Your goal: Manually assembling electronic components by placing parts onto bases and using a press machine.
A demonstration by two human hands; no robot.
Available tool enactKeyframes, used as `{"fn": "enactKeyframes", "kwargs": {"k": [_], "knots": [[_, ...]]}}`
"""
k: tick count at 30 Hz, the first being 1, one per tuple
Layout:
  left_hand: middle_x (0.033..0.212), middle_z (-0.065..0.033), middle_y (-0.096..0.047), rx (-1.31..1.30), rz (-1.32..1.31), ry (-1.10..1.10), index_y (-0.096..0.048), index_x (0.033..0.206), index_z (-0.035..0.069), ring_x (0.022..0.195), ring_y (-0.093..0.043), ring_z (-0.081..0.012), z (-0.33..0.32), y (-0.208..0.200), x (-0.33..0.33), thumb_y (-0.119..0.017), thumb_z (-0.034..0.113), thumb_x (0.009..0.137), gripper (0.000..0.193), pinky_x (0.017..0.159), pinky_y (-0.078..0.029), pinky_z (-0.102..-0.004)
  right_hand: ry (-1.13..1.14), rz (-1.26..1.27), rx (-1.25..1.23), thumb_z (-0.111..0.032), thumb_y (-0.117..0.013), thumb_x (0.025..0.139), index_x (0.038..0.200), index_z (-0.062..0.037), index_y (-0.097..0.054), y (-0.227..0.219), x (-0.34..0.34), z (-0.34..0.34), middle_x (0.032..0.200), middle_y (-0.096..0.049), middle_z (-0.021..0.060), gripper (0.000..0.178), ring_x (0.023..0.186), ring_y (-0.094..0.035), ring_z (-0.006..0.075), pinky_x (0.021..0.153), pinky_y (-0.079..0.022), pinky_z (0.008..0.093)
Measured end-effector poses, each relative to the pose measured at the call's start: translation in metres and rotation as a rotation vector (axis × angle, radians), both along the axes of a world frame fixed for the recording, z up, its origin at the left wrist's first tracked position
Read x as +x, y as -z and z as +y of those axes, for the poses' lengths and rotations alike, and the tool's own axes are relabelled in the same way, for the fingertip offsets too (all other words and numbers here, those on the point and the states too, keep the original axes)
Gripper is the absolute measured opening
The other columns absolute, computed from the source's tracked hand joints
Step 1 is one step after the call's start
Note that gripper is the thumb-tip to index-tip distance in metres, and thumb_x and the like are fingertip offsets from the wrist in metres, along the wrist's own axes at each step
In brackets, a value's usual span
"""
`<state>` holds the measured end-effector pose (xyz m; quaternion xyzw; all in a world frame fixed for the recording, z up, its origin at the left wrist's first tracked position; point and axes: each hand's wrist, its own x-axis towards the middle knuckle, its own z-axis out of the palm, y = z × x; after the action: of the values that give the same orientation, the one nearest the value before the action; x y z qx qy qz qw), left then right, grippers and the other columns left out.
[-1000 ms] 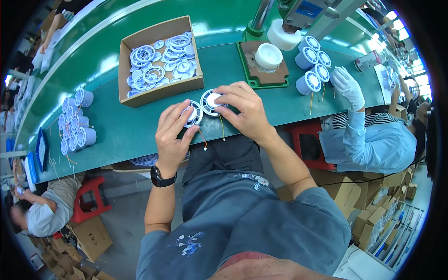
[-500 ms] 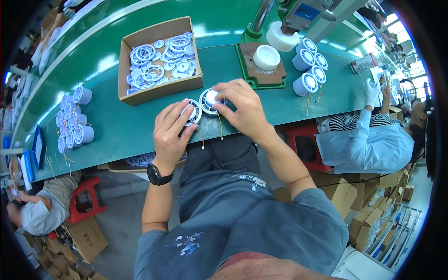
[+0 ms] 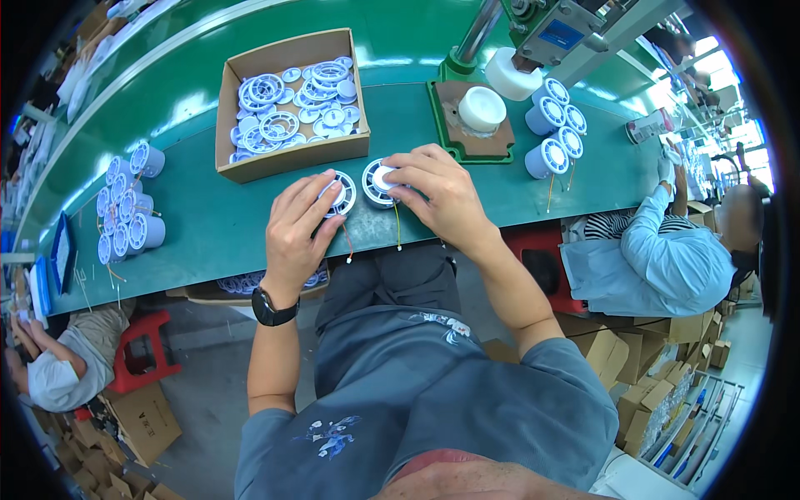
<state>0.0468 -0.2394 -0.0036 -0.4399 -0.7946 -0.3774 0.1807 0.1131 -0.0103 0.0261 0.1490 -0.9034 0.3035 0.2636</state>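
Note:
My left hand [image 3: 293, 227] curls over a white round housing [image 3: 347, 197] with a slotted ring top, its fingertips on the centre and its thumb at the near edge. My right hand [image 3: 440, 190] grips a second such housing [image 3: 374, 190], fingers and thumb around the white disc [image 3: 384, 177] at its middle. The two housings stand side by side on the green bench, a narrow gap between them. A thin wire with a small white connector trails toward me from each one. My fingers hide part of both tops.
Beyond my hands sits a cardboard box [image 3: 293, 160] of white rings and discs. A press with a green base [image 3: 487, 158] and white round block [image 3: 482, 109] stands right of it. Finished-looking white housings [image 3: 547, 157] cluster at right, more [image 3: 147, 232] at left. A co-worker [image 3: 667, 254] sits at right.
The two housings have drawn slightly apart, and my left hand has shifted a little left. Both hands keep their hold. The whole view has shifted slightly.

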Motion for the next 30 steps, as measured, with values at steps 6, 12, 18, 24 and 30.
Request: {"fn": "enactKeyframes", "kwargs": {"k": [6, 12, 18, 24, 30], "knots": [[0.122, -0.0101, -0.066, 0.005, 0.005, 0.018, -0.066, 0.119, 0.004, 0.111, -0.061, -0.0303, -0.001, 0.001, -0.002, -0.076, 0.010, 0.077, 0.044, 0.093, -0.048, -0.0399, -0.033, -0.084, -0.028, -0.008, -0.078, 0.074, 0.098, -0.0042, -0.067, -0.001, 0.001, 0.000, 0.118, -0.065, 0.0108, 0.027, 0.101, -0.063, 0.0304, 0.083, -0.052, 0.0369], [0.124, -0.0142, -0.065, 0.068, -0.110, 0.057, -0.059, 0.129, 0.000, 0.114, -0.060, -0.0343, -0.002, -0.001, 0.000, -0.075, 0.011, 0.079, 0.054, 0.096, -0.048, -0.0416, -0.066, -0.139, -0.083, -0.010, -0.080, 0.074, 0.103, -0.0035, -0.062, 0.006, 0.007, -0.001, 0.126, -0.060, 0.0158, 0.035, 0.112, -0.060, 0.0347, 0.090, -0.052, 0.0395], [0.124, -0.0145, -0.065, 0.104, -0.139, 0.071, -0.057, 0.132, -0.001, 0.116, -0.059, -0.0348, -0.003, -0.010, 0.002, -0.072, 0.010, 0.082, 0.053, 0.097, -0.047, -0.0423, 0.031, -0.208, -0.169, -0.009, -0.079, 0.074, 0.104, -0.0029, -0.063, 0.001, 0.018, -0.007, 0.123, -0.061, 0.0152, 0.034, 0.114, -0.059, 0.0337, 0.091, -0.051, 0.0395], [0.118, -0.0192, -0.066, -0.065, 0.044, -0.083, -0.062, 0.125, 0.002, 0.110, -0.062, -0.0366, -0.008, -0.070, -0.062, -0.063, 0.011, 0.090, 0.036, 0.094, -0.049, -0.0417, -0.024, 0.028, 0.077, -0.006, -0.070, 0.079, 0.104, -0.0042, -0.064, -0.036, -0.039, 0.003, 0.108, -0.065, 0.0132, 0.026, 0.104, -0.061, 0.0329, 0.087, -0.051, 0.0409], [0.099, -0.0236, -0.069, -0.677, -0.103, -0.018, -0.069, 0.105, 0.000, 0.095, -0.065, -0.0411, 0.052, -0.062, -0.192, -0.068, 0.014, 0.082, 0.027, 0.085, -0.052, -0.0466, 0.149, 0.048, 0.686, -0.015, -0.063, 0.082, 0.087, -0.0119, -0.073, -0.020, -0.190, -0.019, 0.089, -0.072, 0.0123, 0.012, 0.090, -0.069, 0.0282, 0.083, -0.048, 0.0487]]}}
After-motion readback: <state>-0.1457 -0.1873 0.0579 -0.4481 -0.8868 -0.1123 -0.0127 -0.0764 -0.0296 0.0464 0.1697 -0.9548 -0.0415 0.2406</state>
